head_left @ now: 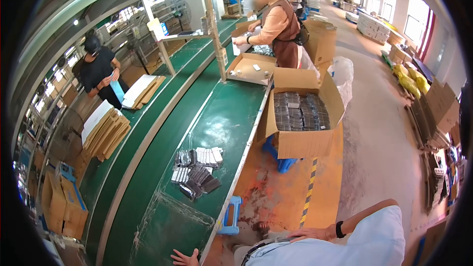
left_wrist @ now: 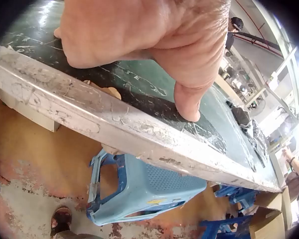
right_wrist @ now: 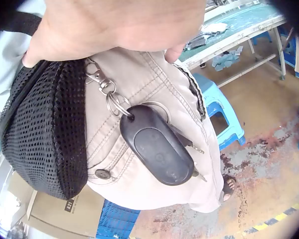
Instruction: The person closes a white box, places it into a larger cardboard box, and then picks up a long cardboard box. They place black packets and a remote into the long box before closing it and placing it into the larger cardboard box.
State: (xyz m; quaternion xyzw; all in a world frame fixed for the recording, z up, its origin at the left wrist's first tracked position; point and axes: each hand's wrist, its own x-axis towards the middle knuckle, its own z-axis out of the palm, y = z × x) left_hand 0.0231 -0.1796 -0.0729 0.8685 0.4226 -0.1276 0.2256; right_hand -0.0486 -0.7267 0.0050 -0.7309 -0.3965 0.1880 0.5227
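My left hand (head_left: pixel 186 257) rests with its fingers spread on the green work surface (head_left: pixel 172 221) near its front edge. In the left wrist view, the thumb and fingertips touch that surface just behind the worn metal edge (left_wrist: pixel 104 124). At my waist lies my right hand (head_left: pixel 315 234), holding nothing that shows. Below it in the right wrist view hang a black key fob (right_wrist: pixel 157 144) with keys on a ring and a black mesh pouch (right_wrist: pixel 45 129), against light trousers (right_wrist: pixel 139 191). Farther up the surface is a pile of small dark and white wrapped packs (head_left: pixel 199 173).
An open carton (head_left: pixel 303 143) of dark packs stands right of the bench. Behind it a person (head_left: pixel 281 29) works over a shallow box (head_left: pixel 251 76). Another person (head_left: pixel 98 69) stands across the line beside stacked cardboard (head_left: pixel 106 133). A blue stool (head_left: pixel 230 216) sits by the edge.
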